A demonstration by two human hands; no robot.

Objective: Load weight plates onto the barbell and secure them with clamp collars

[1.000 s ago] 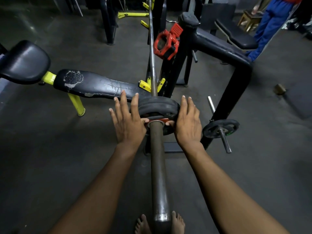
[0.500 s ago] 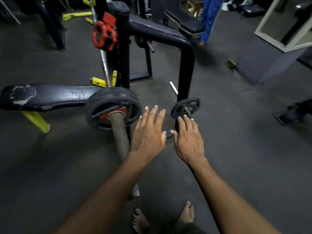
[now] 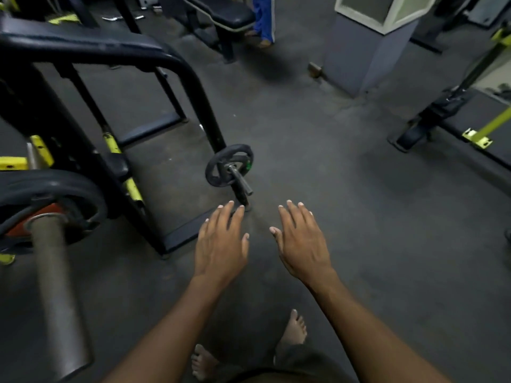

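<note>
The barbell sleeve (image 3: 56, 283) runs in from the lower left, with a large black plate (image 3: 55, 189) pushed on against a red inner collar. A small black weight plate (image 3: 228, 165) hangs on a storage peg of the black rack (image 3: 199, 100), just above and ahead of my hands. My left hand (image 3: 221, 244) and my right hand (image 3: 302, 241) hover side by side over the floor, palms down, fingers spread, holding nothing. My left fingertips are just below the peg's end. No clamp collar is in view.
The rack's base bar (image 3: 177, 236) lies left of my left hand. My bare feet (image 3: 293, 327) stand below. A grey pillar (image 3: 367, 51) rises at the upper right, yellow-and-black machines (image 3: 448, 111) at the far right, and a person in blue trousers (image 3: 264, 17) beside a bench at the back.
My hands left the loaded plate and swung right, away from the barbell, toward the small plate on the peg. The view turned right, so the red clamp on the upright dropped out of sight.
</note>
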